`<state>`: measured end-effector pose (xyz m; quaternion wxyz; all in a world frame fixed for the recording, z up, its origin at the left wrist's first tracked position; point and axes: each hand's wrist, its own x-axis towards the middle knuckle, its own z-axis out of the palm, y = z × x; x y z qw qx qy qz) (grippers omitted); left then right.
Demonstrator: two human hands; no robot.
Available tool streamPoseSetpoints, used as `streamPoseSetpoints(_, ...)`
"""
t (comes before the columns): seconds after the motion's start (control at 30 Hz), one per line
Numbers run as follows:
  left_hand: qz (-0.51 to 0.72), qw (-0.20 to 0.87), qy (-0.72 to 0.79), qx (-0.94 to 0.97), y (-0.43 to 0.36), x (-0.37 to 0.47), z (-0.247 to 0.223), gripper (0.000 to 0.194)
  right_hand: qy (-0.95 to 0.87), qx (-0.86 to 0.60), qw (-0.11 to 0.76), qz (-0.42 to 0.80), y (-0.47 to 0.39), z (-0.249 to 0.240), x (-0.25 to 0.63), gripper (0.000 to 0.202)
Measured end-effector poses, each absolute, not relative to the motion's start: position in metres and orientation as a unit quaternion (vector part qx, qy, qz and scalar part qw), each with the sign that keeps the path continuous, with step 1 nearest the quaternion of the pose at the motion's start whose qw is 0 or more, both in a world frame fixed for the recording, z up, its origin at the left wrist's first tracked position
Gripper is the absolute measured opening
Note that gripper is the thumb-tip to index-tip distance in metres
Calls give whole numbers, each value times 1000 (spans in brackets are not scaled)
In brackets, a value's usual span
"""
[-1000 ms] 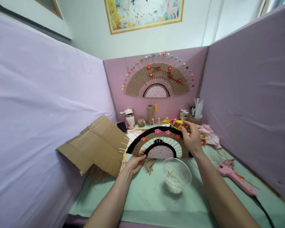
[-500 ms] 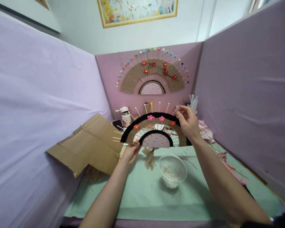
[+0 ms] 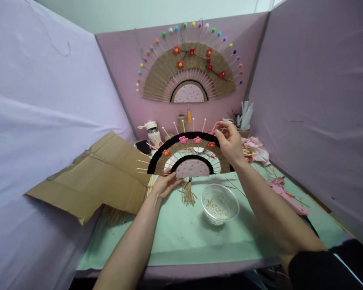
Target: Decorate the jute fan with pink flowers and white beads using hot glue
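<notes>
A half-round handmade fan (image 3: 161, 163) is held up over the table, with black edging, a brown woven band, pink and red flowers and a dotted white centre. Thin sticks with pale tips fan out from its rim. My left hand (image 3: 164, 186) grips the bottom edge left of the centre, its thumb in front. At the upper right, my right hand (image 3: 232, 141) has its fingers closed around a stick by the rim; whether a bead is in the fingertips is too small to tell. From the fan's underside hangs a straw-coloured tassel (image 3: 188, 194).
Below the fan stands a clear plastic bowl (image 3: 219, 205) of small white beads. Cardboard (image 3: 93, 175) leans at left. A larger fan (image 3: 159, 74) hangs on the back panel. A white bottle (image 3: 153, 135) stands behind; a pink tool (image 3: 290, 199) lies at right.
My view has tipped downward, so the wall picture is out of sight. Both hands still hold the fan, which appears slightly higher and further left in view.
</notes>
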<state>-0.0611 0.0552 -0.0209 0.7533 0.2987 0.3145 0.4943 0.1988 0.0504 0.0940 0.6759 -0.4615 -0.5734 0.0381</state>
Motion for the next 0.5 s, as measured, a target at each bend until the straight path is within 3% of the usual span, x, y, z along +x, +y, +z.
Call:
streamPoseSetpoints(0.2, 496, 754, 375, 210, 50, -53, -24, 18, -558, -472, 679, 70, 47, 78, 200, 21)
streamPoseSetpoints(0.5, 464, 778, 394, 154, 50, -53, -17, 29, -549, -493, 664, 116, 32, 68, 213, 25)
